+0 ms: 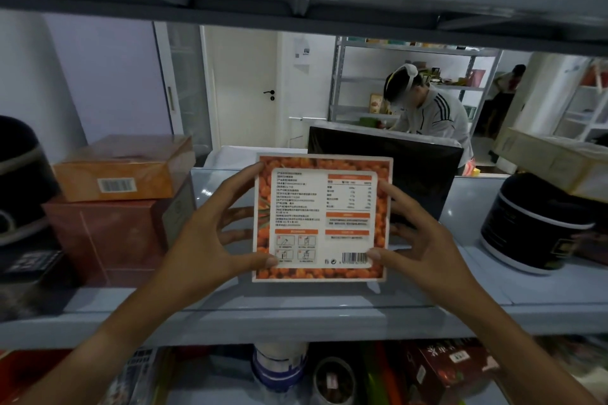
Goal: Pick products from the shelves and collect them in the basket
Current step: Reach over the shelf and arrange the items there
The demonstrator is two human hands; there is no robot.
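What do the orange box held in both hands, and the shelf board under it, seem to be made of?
Orange box: looks like printed cardboard with a smooth, slightly glossy face; flat panel, crisp edges, white border, printed barcode. The left hand and the right hand pinch its side edges.
Shelf board: probably painted metal or laminate, grey-blue with a mild sheen that catches reflections; which one is unclear.

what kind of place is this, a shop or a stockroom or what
Probably a stockroom or mock shop set up indoors. Grey shelves hold boxed goods such as the stacked orange box, more metal racking stands behind, and both hands, left and right, hold a barcoded orange product box.
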